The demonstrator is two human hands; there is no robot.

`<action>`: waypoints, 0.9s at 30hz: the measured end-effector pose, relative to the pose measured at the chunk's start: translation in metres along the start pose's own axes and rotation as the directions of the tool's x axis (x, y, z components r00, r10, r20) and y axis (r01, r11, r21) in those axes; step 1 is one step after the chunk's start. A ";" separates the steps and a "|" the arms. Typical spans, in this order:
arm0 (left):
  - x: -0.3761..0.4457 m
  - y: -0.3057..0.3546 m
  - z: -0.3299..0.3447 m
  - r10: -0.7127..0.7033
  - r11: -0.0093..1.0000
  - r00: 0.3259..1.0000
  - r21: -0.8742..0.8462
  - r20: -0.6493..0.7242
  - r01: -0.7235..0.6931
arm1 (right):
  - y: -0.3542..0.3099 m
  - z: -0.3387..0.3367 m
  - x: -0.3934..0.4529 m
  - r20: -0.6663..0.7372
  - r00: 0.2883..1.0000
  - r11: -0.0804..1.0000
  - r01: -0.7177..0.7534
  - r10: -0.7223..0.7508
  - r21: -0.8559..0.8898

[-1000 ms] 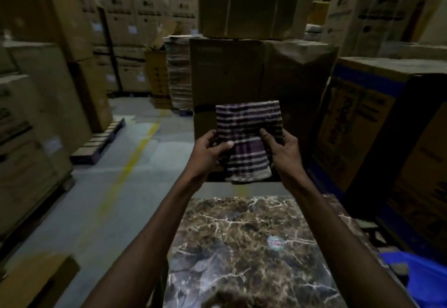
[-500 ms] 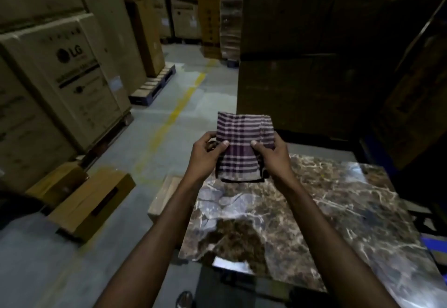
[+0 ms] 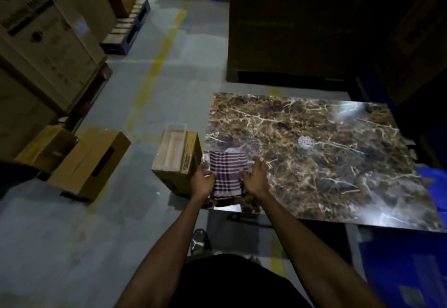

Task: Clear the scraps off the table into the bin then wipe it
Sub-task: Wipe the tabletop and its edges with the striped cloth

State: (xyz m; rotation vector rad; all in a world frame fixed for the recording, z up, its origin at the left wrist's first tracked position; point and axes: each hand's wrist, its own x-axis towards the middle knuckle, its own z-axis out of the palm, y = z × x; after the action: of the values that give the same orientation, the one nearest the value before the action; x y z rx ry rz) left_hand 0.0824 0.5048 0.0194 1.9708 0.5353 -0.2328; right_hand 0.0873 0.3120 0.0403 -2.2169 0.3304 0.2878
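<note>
A folded purple-and-white checked cloth lies at the near left corner of the brown marble-patterned table. My left hand holds the cloth's left edge, thumb over it. My right hand rests at its right edge with fingers spread and mostly straight. A small round pink-and-green sticker shows on the tabletop near its middle. An open-topped cardboard box stands on the floor against the table's left side.
Two more cardboard boxes sit on the floor to the left. Tall stacked cartons on pallets line the left side, and dark cartons stand behind the table. A blue bin is at the lower right.
My hands have brought the cloth down from chest height onto the near left corner of the table. The view has tilted downward and to the left.
</note>
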 end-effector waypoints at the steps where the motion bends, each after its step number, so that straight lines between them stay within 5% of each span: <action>1: -0.001 -0.015 -0.003 -0.016 0.995 1.000 0.101 0.007 0.016 | 0.015 0.010 -0.001 -0.002 1.000 0.997 0.010 -0.010 -0.080; 3: 0.006 -0.051 -0.010 -0.024 0.957 0.998 0.289 0.050 0.008 | 0.035 0.031 -0.003 0.056 0.997 0.975 0.069 -0.058 -0.212; 7: 0.020 -0.106 -0.025 0.081 0.787 0.957 0.572 0.278 -0.232 | 0.025 0.063 -0.018 0.317 0.940 0.856 0.266 -0.128 -0.444; 14: 0.034 -0.116 -0.045 0.122 0.780 0.884 0.507 0.451 -0.367 | 0.035 0.135 -0.023 0.476 0.875 0.798 0.351 -0.093 -0.490; 17: 0.033 -0.109 -0.052 0.092 0.742 0.876 0.554 0.474 -0.378 | 0.056 0.123 -0.031 0.453 0.871 0.766 0.421 -0.191 -0.486; 22: 0.033 -0.093 -0.060 0.092 0.674 0.851 0.597 0.517 -0.435 | 0.031 0.142 -0.011 0.346 0.933 0.829 0.270 -0.099 -0.489; 27: 0.044 -0.071 -0.072 0.088 0.570 0.839 0.664 0.537 -0.484 | 0.043 0.143 -0.041 0.453 0.879 0.785 0.384 -0.150 -0.485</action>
State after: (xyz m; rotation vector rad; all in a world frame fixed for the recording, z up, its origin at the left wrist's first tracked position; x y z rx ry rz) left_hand 0.0829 0.6074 -0.0229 2.6967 -0.3058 -0.8053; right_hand 0.0219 0.4042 -0.0650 -2.6644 -0.3540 0.7363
